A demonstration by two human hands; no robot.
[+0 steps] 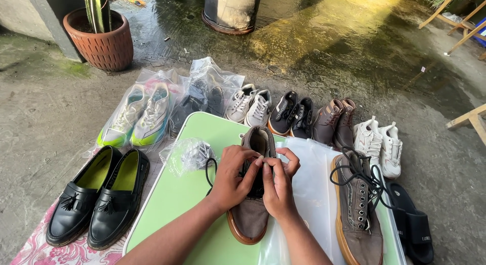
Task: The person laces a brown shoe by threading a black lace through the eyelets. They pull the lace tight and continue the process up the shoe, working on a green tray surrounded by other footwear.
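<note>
While flat on the green table [167, 204], brown shoe [251, 214] under left hand [230, 181] and right hand [277, 186], both pinched on its lace [208, 171].

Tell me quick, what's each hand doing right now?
Left hand: closed, gripping the brown suede lace-up shoe on the green table.
Right hand: fingers pinched at the same shoe's black lace.

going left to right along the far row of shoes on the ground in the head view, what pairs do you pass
bagged neon-soled sneakers → bagged dark shoes → grey-white sneakers → black sneakers → brown high-tops → white sneakers
</note>
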